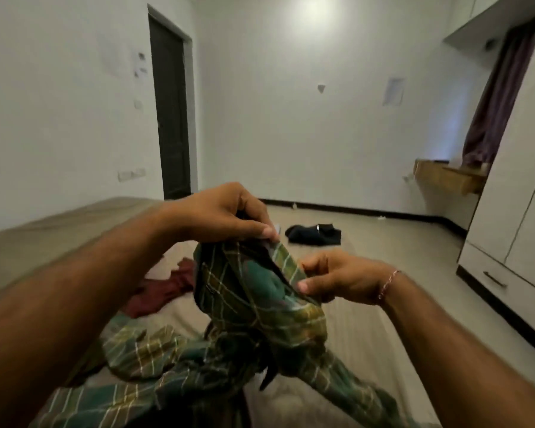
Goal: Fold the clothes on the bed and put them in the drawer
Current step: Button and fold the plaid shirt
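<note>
A green plaid shirt point(254, 316) hangs crumpled from both my hands above the bed point(44, 242), its lower part trailing on the beige sheet. My left hand point(223, 214) pinches the top edge of the shirt from above. My right hand point(337, 279) grips the fabric a little lower and to the right, thumb on top. A maroon garment point(164, 288) lies crumpled on the bed behind the shirt. A dark folded garment point(315, 234) lies farther off on the sheet. A drawer point(494, 279) with a metal handle sits shut at the base of the white wardrobe.
The white wardrobe point(525, 186) stands along the right, with a strip of floor between it and the bed. A wooden shelf point(448, 177) juts from the far right wall under a purple curtain point(501, 97). A dark door point(170, 118) is at the back left.
</note>
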Available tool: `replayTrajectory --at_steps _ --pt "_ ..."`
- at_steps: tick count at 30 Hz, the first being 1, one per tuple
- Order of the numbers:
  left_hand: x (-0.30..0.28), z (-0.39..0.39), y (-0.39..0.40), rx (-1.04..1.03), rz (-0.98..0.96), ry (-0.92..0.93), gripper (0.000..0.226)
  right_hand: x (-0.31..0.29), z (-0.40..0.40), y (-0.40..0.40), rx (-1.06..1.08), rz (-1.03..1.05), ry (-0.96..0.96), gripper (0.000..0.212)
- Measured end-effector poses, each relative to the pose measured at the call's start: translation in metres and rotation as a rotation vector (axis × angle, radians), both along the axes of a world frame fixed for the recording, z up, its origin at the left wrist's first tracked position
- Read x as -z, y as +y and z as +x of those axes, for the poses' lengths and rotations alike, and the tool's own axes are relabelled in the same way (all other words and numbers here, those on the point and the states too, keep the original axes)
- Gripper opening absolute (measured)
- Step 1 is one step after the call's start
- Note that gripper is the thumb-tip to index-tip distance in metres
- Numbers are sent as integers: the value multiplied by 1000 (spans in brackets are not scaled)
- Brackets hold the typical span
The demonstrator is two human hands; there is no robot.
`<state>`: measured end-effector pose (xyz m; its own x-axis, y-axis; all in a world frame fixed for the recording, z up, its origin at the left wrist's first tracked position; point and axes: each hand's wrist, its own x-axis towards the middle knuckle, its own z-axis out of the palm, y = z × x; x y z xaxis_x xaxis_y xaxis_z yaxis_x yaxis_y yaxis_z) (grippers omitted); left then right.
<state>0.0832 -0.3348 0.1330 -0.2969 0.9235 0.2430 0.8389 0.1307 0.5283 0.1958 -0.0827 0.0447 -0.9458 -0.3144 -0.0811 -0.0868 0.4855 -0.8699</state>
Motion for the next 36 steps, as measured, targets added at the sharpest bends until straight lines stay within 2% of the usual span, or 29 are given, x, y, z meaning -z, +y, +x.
replayTrajectory --at_steps 2,3,6,9,12,15,17,19,20,23,25,27,29,31,33,34,35,36 --pt "-27 1 2 -21 -23 88 12 -41 3 -7 41 259 -30 14" --pt "-42 2 4 -32 -29 156 10 -65 4 -10 107 395 25 11" --pt "-82 4 11 -214 59 379 24 -129 5 -16 471 670 384 9" --pt "-128 11 17 -410 183 561 40 -175 6 -26 697 715 663 10" --pt "-165 19 20 -463 165 852 20 -190 8 -32 748 793 642 14" --pt "-183 29 12 -459 254 881 9 -198 16 -26 845 821 615 14" --pt "-183 25 4 -502 274 838 7 -203 21 -22 858 714 595 13" --pt "-180 11 -6 -611 265 789 10 -208 31 -20 802 556 519 12" --pt "-178 2 -12 -672 266 770 12 -210 35 -17 778 539 481 10" --pt "-176 -26 -33 -783 329 731 17 -210 43 5 795 699 421 5" --pt "-177 -34 -42 -723 344 670 16 -210 48 21 826 726 400 14" --pt "-179 -39 -47 -644 327 661 17 -210 52 34 872 664 456 17" --pt "-178 -43 -50 -644 352 661 16 -211 56 42 919 526 572 18" --pt "-174 -49 -54 -737 386 680 15 -211 58 50 963 293 641 16" --pt "-162 -49 -51 -992 285 894 12 -208 59 49 976 73 642 13" --pt "-152 -45 -47 -1103 240 988 17 -206 59 44 973 -19 638 14" --pt "-141 -37 -38 -1121 283 982 22 -202 58 37 969 -111 642 15" --pt "-127 -24 -28 -1069 369 867 25 -199 55 26 961 -186 632 17"
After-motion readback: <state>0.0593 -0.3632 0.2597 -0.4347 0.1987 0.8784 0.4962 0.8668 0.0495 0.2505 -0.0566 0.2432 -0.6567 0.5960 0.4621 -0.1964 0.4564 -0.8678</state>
